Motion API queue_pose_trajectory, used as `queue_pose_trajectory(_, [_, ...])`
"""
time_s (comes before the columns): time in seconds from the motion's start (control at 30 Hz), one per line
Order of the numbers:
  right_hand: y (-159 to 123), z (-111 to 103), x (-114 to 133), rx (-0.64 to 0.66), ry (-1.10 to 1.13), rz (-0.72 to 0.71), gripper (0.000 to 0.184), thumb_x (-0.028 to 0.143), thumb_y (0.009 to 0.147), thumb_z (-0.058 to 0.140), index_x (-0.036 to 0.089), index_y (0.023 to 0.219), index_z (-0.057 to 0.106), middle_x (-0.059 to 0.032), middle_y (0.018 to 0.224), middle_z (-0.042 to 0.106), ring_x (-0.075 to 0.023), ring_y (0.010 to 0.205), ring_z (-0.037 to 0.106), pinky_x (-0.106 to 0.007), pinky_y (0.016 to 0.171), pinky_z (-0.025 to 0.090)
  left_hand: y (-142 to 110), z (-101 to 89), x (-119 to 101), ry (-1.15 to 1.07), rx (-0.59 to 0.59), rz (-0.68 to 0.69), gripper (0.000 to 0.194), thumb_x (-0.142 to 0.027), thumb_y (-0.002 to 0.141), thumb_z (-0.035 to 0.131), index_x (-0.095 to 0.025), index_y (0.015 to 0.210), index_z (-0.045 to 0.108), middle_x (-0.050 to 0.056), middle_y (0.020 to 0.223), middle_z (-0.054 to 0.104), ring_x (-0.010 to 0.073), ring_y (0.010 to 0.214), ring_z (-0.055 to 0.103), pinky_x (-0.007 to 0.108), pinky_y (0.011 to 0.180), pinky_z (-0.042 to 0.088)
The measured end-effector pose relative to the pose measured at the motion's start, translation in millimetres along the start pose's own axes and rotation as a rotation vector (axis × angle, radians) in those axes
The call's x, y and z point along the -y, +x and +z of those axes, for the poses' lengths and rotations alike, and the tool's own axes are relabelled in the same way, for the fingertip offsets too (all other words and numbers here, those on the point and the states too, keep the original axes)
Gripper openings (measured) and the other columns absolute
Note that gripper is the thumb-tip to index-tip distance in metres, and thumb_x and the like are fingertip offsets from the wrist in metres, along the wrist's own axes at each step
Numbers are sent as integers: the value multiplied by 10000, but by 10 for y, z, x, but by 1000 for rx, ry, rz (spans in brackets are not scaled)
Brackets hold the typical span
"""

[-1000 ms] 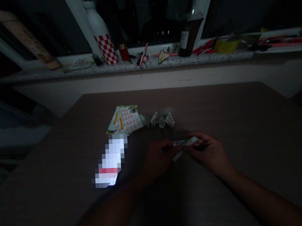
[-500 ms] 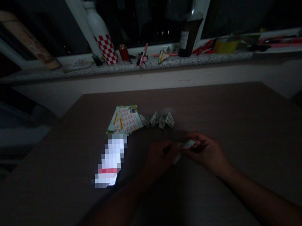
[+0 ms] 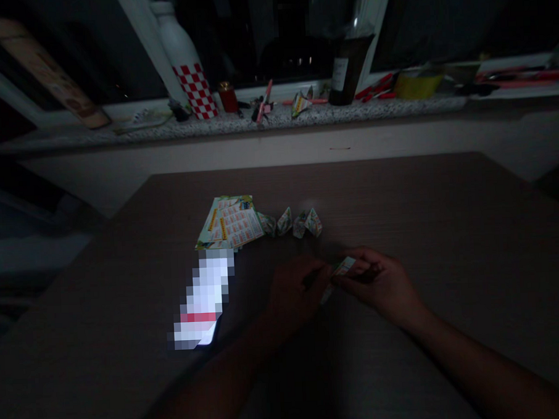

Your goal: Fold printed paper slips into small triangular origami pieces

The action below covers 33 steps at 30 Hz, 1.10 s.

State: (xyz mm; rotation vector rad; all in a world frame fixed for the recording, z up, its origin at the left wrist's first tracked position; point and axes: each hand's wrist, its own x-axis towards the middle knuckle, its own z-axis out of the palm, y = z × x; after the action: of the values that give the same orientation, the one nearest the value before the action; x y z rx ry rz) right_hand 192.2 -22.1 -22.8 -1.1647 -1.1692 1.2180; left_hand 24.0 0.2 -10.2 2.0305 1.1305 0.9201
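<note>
A small folded piece of printed paper (image 3: pixel 345 266) is pinched between my two hands above the dim table. My left hand (image 3: pixel 295 289) grips it from the left with thumb and fingers together. On its other side, my right hand (image 3: pixel 387 282) has its fingertips closed on the paper's edge. Much of the paper is hidden by the fingers, and low light blurs its folds. Beyond my hands stand several folded paper shapes (image 3: pixel 313 223) in a row. Their left end touches a stack of flat printed sheets (image 3: pixel 241 226).
A lit phone (image 3: pixel 209 293), its screen blurred out, lies left of my left hand. The wooden table (image 3: pixel 399 198) reaches the wall below the window. On the stone sill are a white-and-red checked bottle (image 3: pixel 193 83), a small jar (image 3: pixel 227 97), a dark labelled bag (image 3: pixel 345 77) and another paper shape (image 3: pixel 301 102).
The paper between my fingers has tilted and shifted slightly left, with less of its lower part showing. Both hands keep hold of it. The things on the table stay put.
</note>
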Motion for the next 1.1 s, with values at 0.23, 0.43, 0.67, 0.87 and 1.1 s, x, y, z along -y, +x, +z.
queue_pose_trajectory(0.23, [-29,-19,23,7,-200,-97,381,196,644,744,218,1004,620,27,617,661,-146,548,641,-234,505,509,-12,34,-3,-13,-33,123,111,-220,842,543,-160,791,622,43,776,656,148,735,605,255,691,447])
queue_pose_trajectory(0.43, [-42,-6,58,3,-219,-122,274,254,692,724,202,945,633,9,630,684,-152,561,659,-249,531,532,-10,28,-7,-11,-53,117,134,-230,855,529,-162,769,607,36,742,628,142,702,587,253,668,442])
queue_pose_trajectory(0.67, [-43,-38,17,5,-233,-157,240,284,702,737,218,916,650,-10,692,727,-167,601,688,-259,557,553,-16,6,-14,-52,-32,86,112,-238,841,566,-162,775,617,30,748,637,141,709,591,252,669,442])
queue_pose_trajectory(0.87, [-30,-100,80,-55,-393,-311,71,266,725,714,208,765,701,-15,659,715,-160,581,669,-254,548,548,-13,-40,19,2,-21,240,106,-218,870,547,-162,844,633,48,825,649,143,769,595,254,704,466])
queue_pose_trajectory(1.1, [-54,-190,127,-39,-509,-498,43,223,760,698,236,788,728,-21,743,757,-185,634,707,-289,593,588,-30,-128,11,156,-132,402,127,-230,828,609,-173,937,639,73,930,645,181,897,579,319,807,470])
